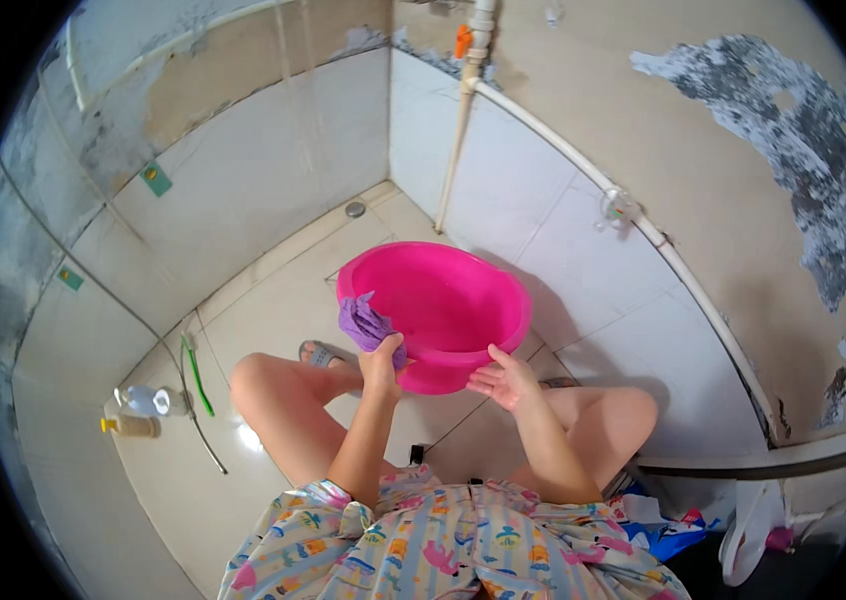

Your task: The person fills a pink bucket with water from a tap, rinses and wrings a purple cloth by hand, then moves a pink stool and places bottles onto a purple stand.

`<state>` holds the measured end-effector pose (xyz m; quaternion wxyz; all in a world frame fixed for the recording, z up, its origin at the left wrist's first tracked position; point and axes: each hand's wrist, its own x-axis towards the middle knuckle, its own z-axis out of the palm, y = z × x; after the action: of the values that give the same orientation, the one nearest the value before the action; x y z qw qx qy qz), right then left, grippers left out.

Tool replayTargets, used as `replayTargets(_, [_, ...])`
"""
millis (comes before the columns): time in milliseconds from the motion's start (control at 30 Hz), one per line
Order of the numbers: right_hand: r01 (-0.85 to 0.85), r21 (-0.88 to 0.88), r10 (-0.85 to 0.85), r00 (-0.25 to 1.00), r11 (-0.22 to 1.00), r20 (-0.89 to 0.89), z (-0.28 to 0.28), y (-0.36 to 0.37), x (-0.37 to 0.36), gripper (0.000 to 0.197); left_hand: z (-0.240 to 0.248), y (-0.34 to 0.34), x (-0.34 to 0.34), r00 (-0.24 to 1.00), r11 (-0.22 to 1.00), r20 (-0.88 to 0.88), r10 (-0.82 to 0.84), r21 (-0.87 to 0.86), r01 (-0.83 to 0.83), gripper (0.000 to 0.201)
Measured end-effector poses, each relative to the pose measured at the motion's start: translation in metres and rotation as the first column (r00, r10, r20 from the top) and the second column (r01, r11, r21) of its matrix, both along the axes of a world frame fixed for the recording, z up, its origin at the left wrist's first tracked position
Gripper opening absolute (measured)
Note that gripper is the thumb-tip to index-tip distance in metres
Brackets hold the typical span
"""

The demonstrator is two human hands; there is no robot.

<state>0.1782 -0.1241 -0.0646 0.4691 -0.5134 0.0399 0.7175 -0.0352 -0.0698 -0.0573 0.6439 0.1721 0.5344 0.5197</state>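
Note:
A bright pink plastic basin [518,300] stands on the tiled floor in front of me, between my knees. My left hand [381,365] is closed round a bunched purple cloth [365,322], which lies over the basin's near left rim. At the near right rim my right hand [506,379] has its fingers spread and palm turned up, with nothing in it. Its fingertips are at the basin's outer wall; whether they touch it I cannot tell. What the basin holds, if anything, is hard to make out.
Bottles [148,401] and a yellow-capped bottle [133,427] lie by the left wall, near a green-handled brush [200,377] and a grey hose [205,440]. A floor drain [355,209] sits near the far corner. White pipes [563,150] run along the right wall.

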Motion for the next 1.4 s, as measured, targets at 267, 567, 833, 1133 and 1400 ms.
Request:
replayTargets(267, [0.084,0.103,-0.109,0.957,0.991,0.270,-0.042,0.071,-0.005,0.023,-0.053,-0.002,-0.005,0.955,0.976,0.254,0.150,-0.192,-0.102,0.020])
replayTargets(567, [-0.016,0.227,-0.130,0.781,0.974,0.611,-0.057,0.145,0.011,0.008,-0.136,0.012,0.031,0.947,0.899,0.202,0.250,-0.411,-0.150,0.020])
replayTargets(833, [-0.116,0.211,-0.086,0.650,0.971,0.755,-0.080,0.187,-0.010,0.008,-0.132,0.049,0.035,0.951,0.906,0.127,0.282,-0.361,-0.220,0.022])
replayTargets(1133, [-0.182,0.141,-0.029,0.512,0.973,0.858,-0.096,0.229,-0.025,0.016,-0.156,0.063,0.049,0.962,0.890,0.101,0.254,-0.413,-0.192,0.024])
replayTargets(1400, [-0.371,0.139,-0.137,0.031,0.918,0.990,-0.110,0.239,-0.037,0.021,-0.159,0.069,0.048,0.970,0.885,0.112,0.215,-0.442,-0.145,0.019])
